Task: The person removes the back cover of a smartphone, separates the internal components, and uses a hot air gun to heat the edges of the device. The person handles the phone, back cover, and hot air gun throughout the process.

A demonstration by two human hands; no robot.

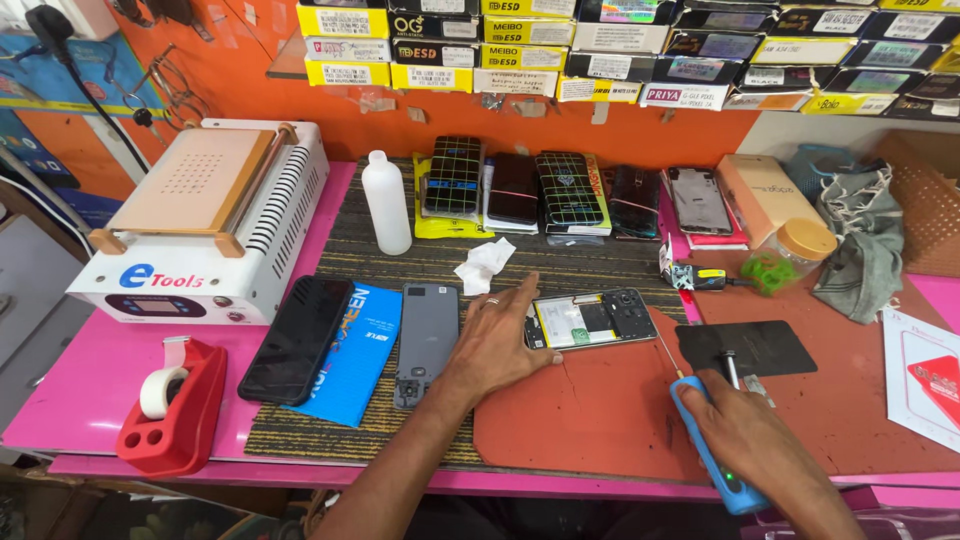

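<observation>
Left hand (495, 345) flat, open, pinning opened phone (590, 318); right hand (745, 430) gripping blue electric screwdriver (705, 440), whose bit could skid off a screw and gouge the board.

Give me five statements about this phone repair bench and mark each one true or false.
1. The left hand rests on the opened phone. True.
2. The right hand holds a red screwdriver. False: it grips a blue electric screwdriver.
3. The tape dispenser is red and sits at the bench's left front corner. True.
4. The white plastic bottle lies on its side. False: it stands upright on the striped mat.
5. The grey phone back cover lies to the right of the opened phone. False: it lies to its left, beside the blue package.
</observation>
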